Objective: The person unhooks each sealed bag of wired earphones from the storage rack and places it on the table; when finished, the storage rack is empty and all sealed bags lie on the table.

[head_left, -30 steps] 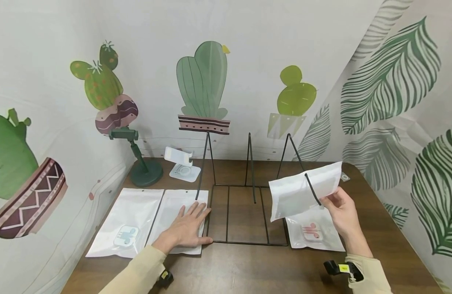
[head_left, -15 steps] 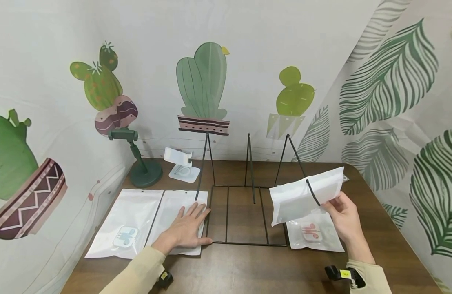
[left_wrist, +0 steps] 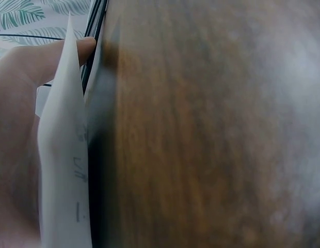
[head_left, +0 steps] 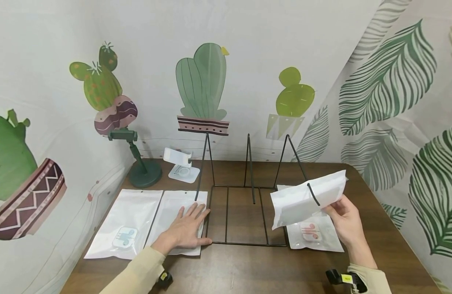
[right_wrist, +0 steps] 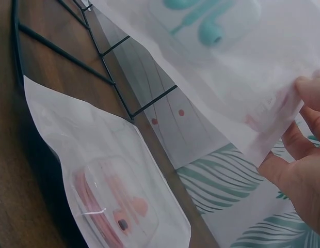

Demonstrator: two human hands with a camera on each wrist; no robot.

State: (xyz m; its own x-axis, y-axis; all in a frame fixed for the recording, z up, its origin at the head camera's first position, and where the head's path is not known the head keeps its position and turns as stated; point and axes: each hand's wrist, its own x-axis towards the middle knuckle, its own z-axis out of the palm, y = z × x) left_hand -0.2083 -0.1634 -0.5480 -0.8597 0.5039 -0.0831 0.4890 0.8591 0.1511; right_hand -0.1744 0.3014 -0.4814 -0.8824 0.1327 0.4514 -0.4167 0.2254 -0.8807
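My right hand point(head_left: 345, 222) pinches the right edge of a white pouch point(head_left: 293, 208) that hangs tilted on the right prong point(head_left: 313, 194) of a black wire rack point(head_left: 248, 244). The prong's end sticks out in front of the pouch. In the right wrist view, teal earphones point(right_wrist: 209, 31) show through this pouch. Below it on the table lies another pouch with pink earphones point(head_left: 310, 231), partly covered. My left hand point(head_left: 187, 228) rests with spread fingers on a white pouch point(head_left: 174, 200) left of the rack; its thumb touches the rack's base. That pouch's contents are hidden.
A pouch with blue earphones point(head_left: 125, 237) lies at the far left. Behind stand a green stand point(head_left: 145, 173) and a white phone stand point(head_left: 183, 173). The rack's left prong point(head_left: 201, 171) and middle prong point(head_left: 252, 171) rise from the wooden table point(head_left: 248, 269).
My right hand has moved slightly down and right, and the pouch has slid a little toward the prong's free end. The left hand has stayed in place.
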